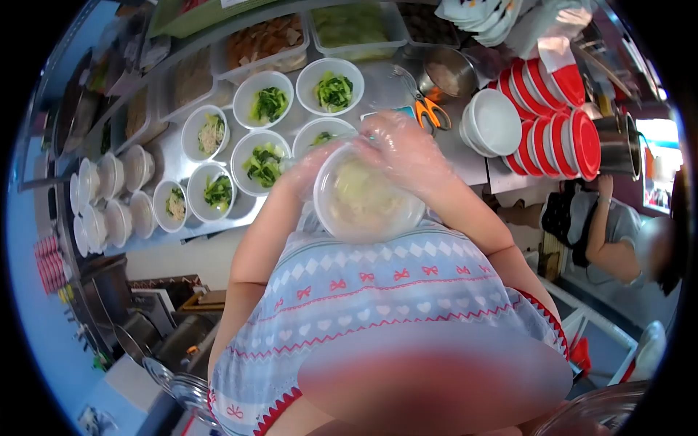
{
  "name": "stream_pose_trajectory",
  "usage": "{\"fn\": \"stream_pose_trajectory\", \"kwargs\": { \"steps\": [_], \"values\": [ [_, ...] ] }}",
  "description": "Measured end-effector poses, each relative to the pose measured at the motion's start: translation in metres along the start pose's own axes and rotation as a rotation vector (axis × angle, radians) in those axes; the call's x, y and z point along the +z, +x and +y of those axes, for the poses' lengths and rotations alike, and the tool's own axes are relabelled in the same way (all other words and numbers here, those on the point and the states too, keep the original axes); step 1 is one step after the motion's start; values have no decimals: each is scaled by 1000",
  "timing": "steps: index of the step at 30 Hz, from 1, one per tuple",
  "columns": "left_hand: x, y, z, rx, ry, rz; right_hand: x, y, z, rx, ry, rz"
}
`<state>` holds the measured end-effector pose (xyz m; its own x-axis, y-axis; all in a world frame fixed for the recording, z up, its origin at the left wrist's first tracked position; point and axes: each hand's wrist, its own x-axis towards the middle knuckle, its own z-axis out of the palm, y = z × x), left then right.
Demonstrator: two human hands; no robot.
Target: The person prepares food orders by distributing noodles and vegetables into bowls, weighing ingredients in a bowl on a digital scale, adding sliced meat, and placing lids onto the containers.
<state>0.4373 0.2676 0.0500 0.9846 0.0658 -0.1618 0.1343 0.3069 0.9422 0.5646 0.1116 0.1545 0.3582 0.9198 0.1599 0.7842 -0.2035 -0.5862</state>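
My left hand (313, 168), in a clear plastic glove, is at the left edge of a round container (367, 200) with a translucent lid and pale food inside. My right hand (403, 149), gloved too, closes on the container's top right edge. The container is tilted toward me in front of the apron. Behind my hands, a white bowl with greens (321, 132) is partly hidden. Several more bowls of greens (267, 106) stand to the left, two of them with pale minced food on top.
Orange-handled scissors (430, 112) lie near a metal pot (447, 75). Stacked white bowls (494, 122) and red-rimmed containers (584, 143) stand right. Lidded containers (137, 167) line the left end; food tubs (265, 40) run along the back. Another person (618, 232) is at the right.
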Motion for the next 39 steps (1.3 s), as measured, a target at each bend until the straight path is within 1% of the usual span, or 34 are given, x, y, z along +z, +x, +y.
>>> {"fn": "stream_pose_trajectory", "kwargs": {
  "steps": [2,3,4,5,6,7,8,9,11,12,13,15,16,17,18,20,21,22,23,24,25,27,28,29,30,31,32,33,34,35,36,37,38,39],
  "values": [
    [11,-2,8,-93,-184,22,-9,-9,1,95,-40,64],
    [10,0,7,-240,-358,57,-15,-11,6,88,-30,52],
    [9,1,8,-385,-530,84,-22,-12,12,178,88,-76],
    [10,1,11,-382,-530,89,-27,-12,19,267,201,-199],
    [12,0,14,-370,-525,96,-28,-14,28,264,201,-203],
    [14,-3,15,-359,-522,104,-25,-18,38,224,307,-196],
    [17,-6,11,-279,-530,113,-23,-20,45,182,414,-189],
    [18,-5,13,-276,-532,118,-22,-21,49,177,414,-194],
    [20,-6,15,-294,-759,94,-21,-24,52,254,696,-230],
    [17,-4,13,-328,-767,127,-21,-24,53,252,698,-240],
    [13,-4,9,-325,-773,137,-22,-22,54,206,629,-256],
    [0,-4,2,-364,-410,210,-27,-17,50,147,565,-280],
    [-9,-4,-2,-356,-413,225,-33,-12,46,264,783,-346],
    [-18,-4,-6,-422,-346,151,-37,-8,42,385,998,-416],
    [-22,-4,-3,-485,-277,77,-39,-3,42,372,995,-433],
    [-23,-8,-1,-466,-316,122,-41,5,45,362,864,-330],
    [-19,-9,1,-455,-349,147,-44,6,47,357,866,-346],
    [-12,-9,4,-450,-350,157,-49,7,51,288,766,-318],
    [-3,-8,6,-423,-345,319,-53,9,55,221,665,-286],
    [4,-10,6,-401,-340,480,-49,7,59,180,713,-201],
    [5,-14,0,-404,-344,485,-52,3,61,180,716,-208],
    [4,-21,-19,-170,-628,635,-64,0,58,378,832,88],
    [4,-25,-22,-5,-749,594,-70,4,52,451,768,200],
    [3,-33,-24,18,-756,635,-73,12,48,515,709,304],
    [4,-43,-23,167,-863,713,-65,19,66,453,674,392],
    [4,-54,-24,325,-965,786,-58,27,78,474,820,474],
    [-2,-72,-32,355,-956,888,-48,35,86,410,986,506],
    [-9,-89,-37,389,-961,927,-34,44,94,346,1152,534],
    [-14,-106,-42,495,-845,998,-15,49,103,331,1164,486],
    [-18,-124,-49,594,-723,1067,9,51,114,222,1035,417],
    [-22,-145,-57,609,-744,1168,32,55,121,110,909,355],
    [-19,-162,-55,627,-746,1200,54,59,112,24,867,274],
    [-15,-178,-54,692,-805,1291,75,63,103,15,822,167],
    [-13,-192,-51,763,-864,1376,101,72,90,-43,888,114]
  ]
}}
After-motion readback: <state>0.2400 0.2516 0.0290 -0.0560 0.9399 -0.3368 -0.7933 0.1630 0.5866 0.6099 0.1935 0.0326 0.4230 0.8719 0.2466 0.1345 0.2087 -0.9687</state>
